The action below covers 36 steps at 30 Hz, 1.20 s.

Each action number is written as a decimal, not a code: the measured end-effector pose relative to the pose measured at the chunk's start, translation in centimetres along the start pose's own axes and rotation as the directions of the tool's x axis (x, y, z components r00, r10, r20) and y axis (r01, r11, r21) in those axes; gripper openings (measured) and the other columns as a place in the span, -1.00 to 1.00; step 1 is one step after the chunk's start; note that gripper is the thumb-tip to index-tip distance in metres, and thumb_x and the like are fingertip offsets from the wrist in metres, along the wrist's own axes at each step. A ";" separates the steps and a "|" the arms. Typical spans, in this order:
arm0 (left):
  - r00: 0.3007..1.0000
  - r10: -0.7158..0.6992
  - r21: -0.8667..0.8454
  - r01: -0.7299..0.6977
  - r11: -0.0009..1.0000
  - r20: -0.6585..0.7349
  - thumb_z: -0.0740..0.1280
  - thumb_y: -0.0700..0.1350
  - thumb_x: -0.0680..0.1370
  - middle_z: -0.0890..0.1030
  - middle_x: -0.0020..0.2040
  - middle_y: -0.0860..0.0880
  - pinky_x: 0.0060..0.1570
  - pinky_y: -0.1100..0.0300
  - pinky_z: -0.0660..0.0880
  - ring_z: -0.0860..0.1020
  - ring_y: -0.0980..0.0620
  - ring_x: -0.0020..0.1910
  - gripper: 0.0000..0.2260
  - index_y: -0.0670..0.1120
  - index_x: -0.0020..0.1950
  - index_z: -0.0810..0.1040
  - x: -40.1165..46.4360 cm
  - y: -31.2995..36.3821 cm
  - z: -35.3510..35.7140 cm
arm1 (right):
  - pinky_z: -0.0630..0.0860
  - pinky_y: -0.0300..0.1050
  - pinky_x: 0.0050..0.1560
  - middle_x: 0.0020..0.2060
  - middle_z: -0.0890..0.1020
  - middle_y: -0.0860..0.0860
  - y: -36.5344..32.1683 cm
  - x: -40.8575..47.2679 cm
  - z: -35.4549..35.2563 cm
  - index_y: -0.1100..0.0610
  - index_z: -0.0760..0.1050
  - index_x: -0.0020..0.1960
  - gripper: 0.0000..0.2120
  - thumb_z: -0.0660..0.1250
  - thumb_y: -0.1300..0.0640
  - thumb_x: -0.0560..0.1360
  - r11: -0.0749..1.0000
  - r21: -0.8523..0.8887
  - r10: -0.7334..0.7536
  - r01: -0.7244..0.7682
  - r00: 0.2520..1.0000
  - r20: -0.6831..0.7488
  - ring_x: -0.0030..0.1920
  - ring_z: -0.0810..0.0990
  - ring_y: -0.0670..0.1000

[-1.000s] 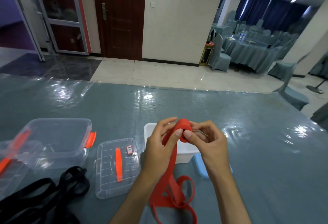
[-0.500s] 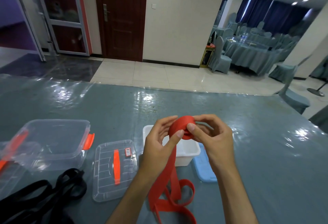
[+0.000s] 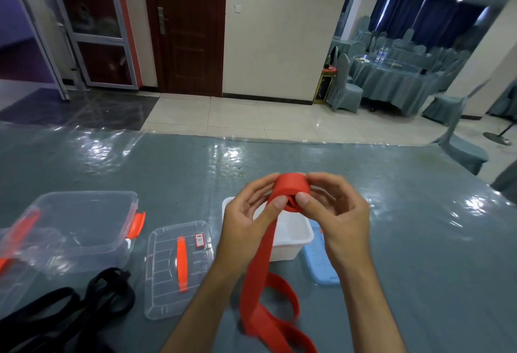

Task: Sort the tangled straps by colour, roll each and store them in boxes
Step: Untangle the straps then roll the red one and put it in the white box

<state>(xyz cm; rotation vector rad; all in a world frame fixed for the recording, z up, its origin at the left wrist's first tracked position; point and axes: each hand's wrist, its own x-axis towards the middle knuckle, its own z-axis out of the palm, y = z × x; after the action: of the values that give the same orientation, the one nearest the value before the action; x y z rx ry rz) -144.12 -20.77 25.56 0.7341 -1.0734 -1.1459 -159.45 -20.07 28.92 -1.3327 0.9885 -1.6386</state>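
Observation:
A red strap [image 3: 258,277] is partly wound into a roll [image 3: 291,189] held up over the table. My left hand [image 3: 246,224] and my right hand [image 3: 335,215] both pinch that roll between thumbs and fingers. The strap's loose tail hangs down and loops on the table near me. Under the hands stands a small white box [image 3: 293,238], open, with a light blue lid [image 3: 320,263] lying at its right. Black straps [image 3: 64,305] lie tangled at the lower left.
A clear box with orange latches [image 3: 81,229] stands open at the left. Its clear lid with an orange handle [image 3: 179,266] lies flat beside it. The grey-blue table [image 3: 419,240] has a glossy plastic cover. Beyond its far edge are tiled floor and covered chairs.
The roll has grown thicker and risen as both hands wound more strap onto it. The loose tail on the table has shortened a little.

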 end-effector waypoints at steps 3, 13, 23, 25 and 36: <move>0.994 -0.067 -0.083 0.074 0.994 0.084 0.51 -0.18 0.45 0.75 0.14 -0.08 0.16 0.24 0.58 0.70 0.03 0.16 -0.63 -0.13 0.26 0.62 0.6 1.0 -0.1 | 0.67 0.07 0.10 0.08 0.75 0.12 0.4 -0.2 0.3 0.06 0.71 0.02 -0.71 0.61 0.26 0.33 0.994 0.113 0.007 -0.008 1.000 0.010 0.12 0.73 0.17; 0.998 0.061 0.014 -0.062 0.998 0.029 0.62 -0.08 0.39 0.72 0.14 -0.01 0.23 0.12 0.60 0.70 -0.02 0.16 -0.48 -0.04 0.32 0.60 -0.1 1.6 1.2 | 0.69 -0.01 0.00 -0.01 0.76 0.12 -1.0 -0.5 -0.2 0.21 0.64 0.05 -0.73 0.55 0.20 0.37 0.999 0.032 -0.013 0.014 0.999 -0.049 0.01 0.75 0.15; 0.984 0.173 -0.019 -0.173 0.985 0.037 0.54 -0.30 0.47 0.72 0.15 -0.14 0.24 0.03 0.60 0.69 -0.14 0.19 -0.73 -0.14 0.15 0.65 -0.7 1.7 1.0 | 0.68 0.04 -0.05 -0.01 0.76 0.10 -1.8 -0.7 -1.2 0.23 0.50 -0.18 -0.72 0.58 0.15 0.32 0.999 0.008 0.048 -0.048 0.999 0.006 -0.02 0.77 0.16; 0.987 0.152 -0.026 -0.151 0.988 0.050 0.51 -0.30 0.49 0.70 0.18 -0.17 0.25 0.02 0.59 0.67 -0.13 0.23 -0.75 -0.20 0.15 0.65 -0.7 1.5 1.1 | 0.71 0.05 -0.07 -0.04 0.74 0.10 -1.7 -1.1 -0.7 0.14 0.61 -0.04 -0.74 0.58 0.15 0.34 0.999 0.024 0.025 -0.024 0.999 -0.032 -0.04 0.76 0.20; 0.993 0.113 0.010 -0.113 0.994 0.036 0.53 -0.20 0.49 0.73 0.13 -0.11 0.17 0.17 0.60 0.70 -0.04 0.16 -0.74 -0.14 0.17 0.68 -1.3 0.8 0.9 | 0.65 0.21 0.14 -0.01 0.74 0.14 -1.2 -1.4 -1.3 0.03 0.67 -0.03 -0.77 0.64 0.17 0.37 0.997 -0.048 -0.058 0.055 0.996 -0.067 0.05 0.74 0.24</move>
<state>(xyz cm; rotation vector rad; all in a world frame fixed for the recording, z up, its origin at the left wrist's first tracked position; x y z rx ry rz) -144.70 -19.28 26.25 0.6563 -1.1380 -1.0597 -160.66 -18.22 29.36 -1.3537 1.0438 -1.7234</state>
